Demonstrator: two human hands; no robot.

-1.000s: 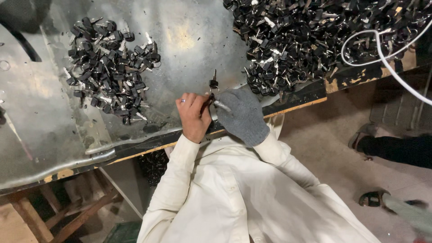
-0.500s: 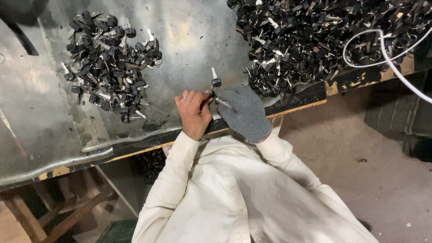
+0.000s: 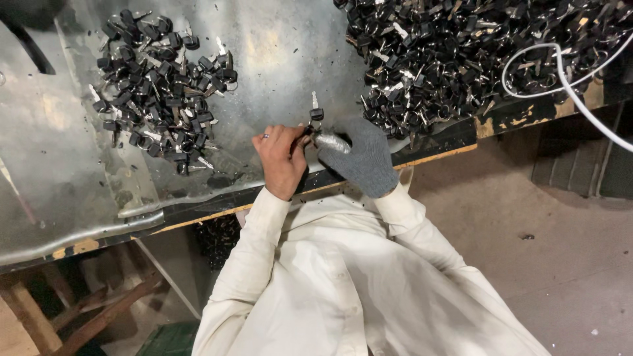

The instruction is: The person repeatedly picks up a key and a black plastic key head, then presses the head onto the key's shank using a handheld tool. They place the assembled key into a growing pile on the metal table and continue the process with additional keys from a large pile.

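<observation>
Right now the black-headed key (image 3: 316, 111) you are working on stands with its metal blade pointing away from you, just past your fingertips, over the bare middle of the metal sheet (image 3: 277, 53) that covers the bench. Your bare left hand (image 3: 282, 157) has its fingers curled in and pinched around something small at the key's base; a ring shows on one finger. Your gloved right hand (image 3: 359, 157), in a grey knit glove, meets it from the other side with the fingers closed on a shiny metal piece, though what that piece is cannot be told. To your left lies a smaller heap of keys (image 3: 158, 92), spread loosely; to your right is a much larger heap (image 3: 461, 59), running to the bench edge under a looping white cable (image 3: 560, 72). Judging by the two heaps, you look to be only partway through: the lesser share sits in one pile, the greater in the other, and which pile is finished cannot be told. Below the bench edge your cream sleeves (image 3: 264, 244) and the wooden frame (image 3: 99, 316) show.
</observation>
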